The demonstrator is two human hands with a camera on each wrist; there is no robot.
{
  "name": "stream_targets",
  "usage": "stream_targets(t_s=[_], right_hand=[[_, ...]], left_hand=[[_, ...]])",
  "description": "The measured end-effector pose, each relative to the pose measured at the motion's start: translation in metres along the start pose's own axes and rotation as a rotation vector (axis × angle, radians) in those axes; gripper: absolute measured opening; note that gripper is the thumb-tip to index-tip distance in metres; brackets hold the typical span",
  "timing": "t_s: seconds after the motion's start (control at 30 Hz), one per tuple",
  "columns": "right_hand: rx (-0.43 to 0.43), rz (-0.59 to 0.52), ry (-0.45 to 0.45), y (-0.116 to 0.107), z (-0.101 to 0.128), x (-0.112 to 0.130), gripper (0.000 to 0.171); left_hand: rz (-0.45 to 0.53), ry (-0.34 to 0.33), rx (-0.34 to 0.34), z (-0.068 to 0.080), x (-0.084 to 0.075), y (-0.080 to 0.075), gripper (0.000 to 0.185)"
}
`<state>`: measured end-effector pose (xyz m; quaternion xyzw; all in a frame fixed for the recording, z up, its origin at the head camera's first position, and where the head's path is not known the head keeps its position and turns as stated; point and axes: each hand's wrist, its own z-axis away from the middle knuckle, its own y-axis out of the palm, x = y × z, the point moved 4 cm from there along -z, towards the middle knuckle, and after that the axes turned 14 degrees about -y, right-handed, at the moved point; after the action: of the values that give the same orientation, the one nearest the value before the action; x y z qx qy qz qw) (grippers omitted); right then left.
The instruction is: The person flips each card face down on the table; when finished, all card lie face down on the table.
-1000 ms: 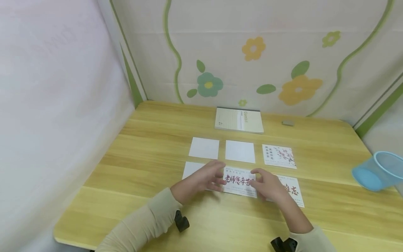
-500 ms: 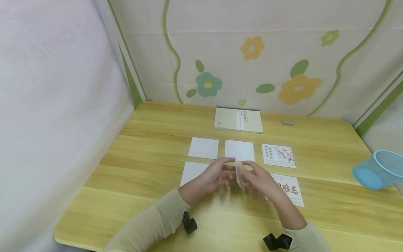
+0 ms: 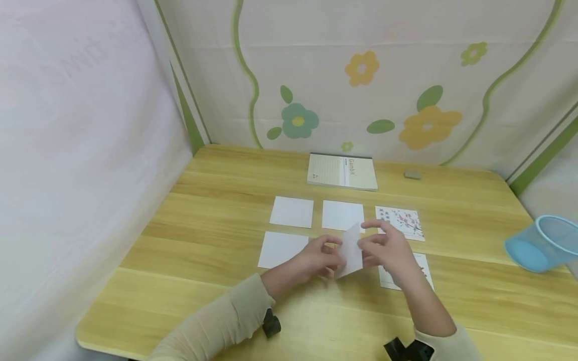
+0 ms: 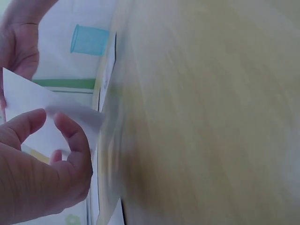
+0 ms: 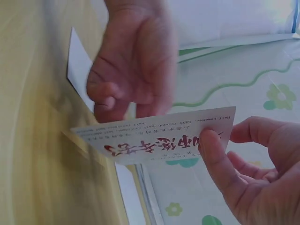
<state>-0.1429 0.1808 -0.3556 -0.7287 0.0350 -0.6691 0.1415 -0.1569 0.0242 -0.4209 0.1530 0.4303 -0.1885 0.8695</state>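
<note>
My right hand (image 3: 392, 255) pinches a postcard (image 3: 351, 254) by one end, thumb on its printed face and fingers behind. Held up on edge, the card turns its blank side to the head view; the right wrist view shows red Chinese characters on the other face. My left hand (image 3: 313, 260) is at the card's left edge, its thumb and index finger (image 4: 75, 136) bent apart in front of the blank side. Blank-side-up cards lie nearby: one (image 3: 292, 212) back left, one (image 3: 342, 214) back middle, one (image 3: 282, 249) front left. Beneath my right hand is a printed card (image 3: 389, 279), partly hidden.
A card with plum blossoms (image 3: 408, 223) lies back right. Behind the cards is a notebook (image 3: 342, 172), with a small grey block (image 3: 412, 175) to its right. A blue mesh bin (image 3: 542, 244) lies tilted at the right of the wooden table (image 3: 217, 210).
The card with red characters has come up off the table and turned so its blank side faces the head view. My right hand took hold of it, then shifted slightly right.
</note>
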Motion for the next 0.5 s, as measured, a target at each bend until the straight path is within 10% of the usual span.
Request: stream_targets(t_s=[0.27, 0.5], right_hand=[[-0.062, 0.056, -0.146, -0.029, 0.008, -0.006, 0.034], [-0.053, 0.103, -0.073, -0.037, 0.008, -0.04, 0.042]], left_hand=[[-0.081, 0.082, -0.155, 0.001, 0.0, -0.012, 0.029], [-0.151, 0.141, -0.262, -0.002, 0.0, -0.026, 0.023]])
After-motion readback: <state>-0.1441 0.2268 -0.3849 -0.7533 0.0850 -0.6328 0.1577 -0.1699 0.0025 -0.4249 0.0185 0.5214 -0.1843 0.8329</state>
